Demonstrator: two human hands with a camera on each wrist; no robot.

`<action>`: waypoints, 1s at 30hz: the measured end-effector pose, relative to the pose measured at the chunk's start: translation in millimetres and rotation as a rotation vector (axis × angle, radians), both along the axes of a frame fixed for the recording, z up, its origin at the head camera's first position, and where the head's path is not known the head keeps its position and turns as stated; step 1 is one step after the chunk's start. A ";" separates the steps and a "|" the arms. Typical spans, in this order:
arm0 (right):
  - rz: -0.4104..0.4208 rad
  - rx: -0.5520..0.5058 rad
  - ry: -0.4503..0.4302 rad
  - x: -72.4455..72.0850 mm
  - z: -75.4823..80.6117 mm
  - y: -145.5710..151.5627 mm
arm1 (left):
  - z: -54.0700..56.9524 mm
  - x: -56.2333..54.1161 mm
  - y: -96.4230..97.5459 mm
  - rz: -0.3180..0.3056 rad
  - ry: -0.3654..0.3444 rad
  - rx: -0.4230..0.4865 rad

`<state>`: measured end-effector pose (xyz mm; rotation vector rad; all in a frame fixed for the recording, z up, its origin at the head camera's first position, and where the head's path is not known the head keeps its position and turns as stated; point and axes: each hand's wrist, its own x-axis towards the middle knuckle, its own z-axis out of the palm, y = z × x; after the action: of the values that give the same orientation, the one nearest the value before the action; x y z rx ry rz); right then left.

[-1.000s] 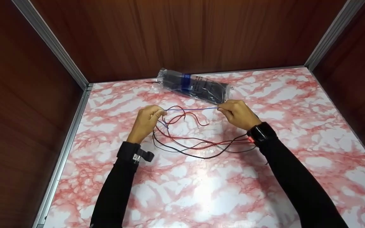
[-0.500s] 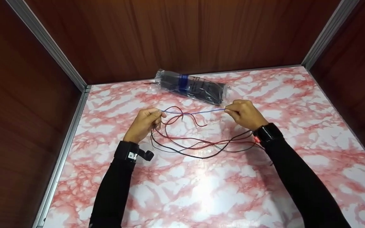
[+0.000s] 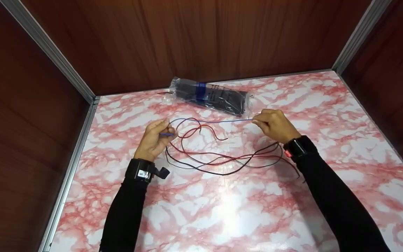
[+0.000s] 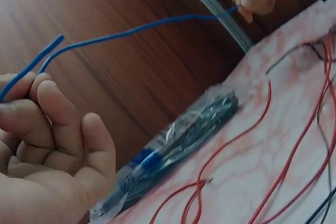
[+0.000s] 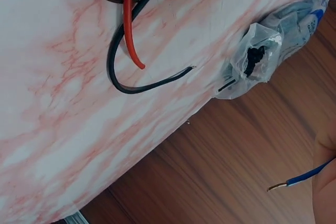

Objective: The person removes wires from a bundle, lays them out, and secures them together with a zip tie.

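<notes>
A thin blue wire (image 3: 219,121) stretches between the hands above the table. My left hand (image 3: 155,139), palm turned partly up, grips it with thumb and fingers. In the left wrist view the blue wire (image 4: 142,26) passes through those fingers and a short end sticks up. My right hand (image 3: 275,124) pinches the other end. Bare copper shows at the tip of the blue wire (image 5: 304,176) in the right wrist view. Below the hands lie loose red wires (image 3: 222,139) and black wires (image 3: 222,174), loosely tangled on the table.
A clear plastic bag (image 3: 219,99) of black cable ties or similar dark strips, with a blue band, lies near the back wall (image 3: 201,38). Wood-grain panels enclose the pink-and-white marbled table (image 3: 201,217) on the left, back and right.
My right hand has moved slightly right, drawing the blue wire along. My left hand has shifted left and turned its palm upward, showing a length of blue wire across its fingers.
</notes>
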<state>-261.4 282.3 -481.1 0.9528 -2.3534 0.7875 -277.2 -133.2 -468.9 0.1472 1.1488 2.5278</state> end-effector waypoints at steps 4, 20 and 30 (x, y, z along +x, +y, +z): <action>-0.018 0.012 -0.012 0.9 0.9 6.3 | 6.3 3.5 9.8 -0.066 -0.073 0.130; -0.093 0.067 -0.126 11.6 -19.1 37.1 | -5.9 7.2 -11.1 -0.159 0.367 -0.812; -0.066 0.082 -0.267 14.3 -14.7 40.8 | -38.3 2.9 -16.9 0.271 1.527 -1.759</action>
<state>-247.1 323.1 -495.9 0.8416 -2.6505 0.8419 -274.2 -150.1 -507.2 1.4472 3.3046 0.2003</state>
